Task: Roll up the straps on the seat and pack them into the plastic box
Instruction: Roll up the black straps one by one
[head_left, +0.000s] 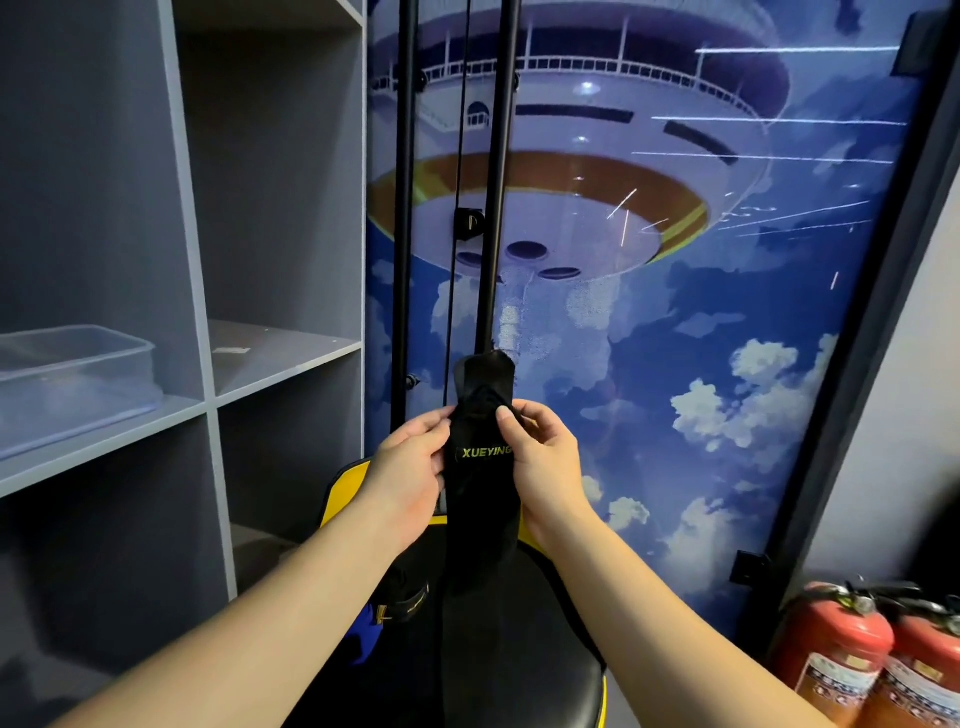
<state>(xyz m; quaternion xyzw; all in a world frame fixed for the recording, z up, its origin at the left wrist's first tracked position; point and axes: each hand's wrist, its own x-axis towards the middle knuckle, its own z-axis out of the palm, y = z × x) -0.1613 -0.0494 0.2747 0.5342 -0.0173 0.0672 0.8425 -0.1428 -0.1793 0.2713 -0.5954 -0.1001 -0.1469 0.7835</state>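
A black strap with yellow lettering hangs upright in front of me, its lower end trailing down onto the black and yellow seat. My left hand pinches the strap's left edge. My right hand grips its right edge, thumb on the front. The strap's top end is folded over just above my fingers. A clear plastic box sits on the grey shelf at the left. Another black strap piece with yellow stitching lies on the seat's left side.
Grey shelving fills the left. Two black poles and a cable rise behind the strap in front of a blue sky-and-spaceship wall panel. Two red fire extinguishers stand at the lower right.
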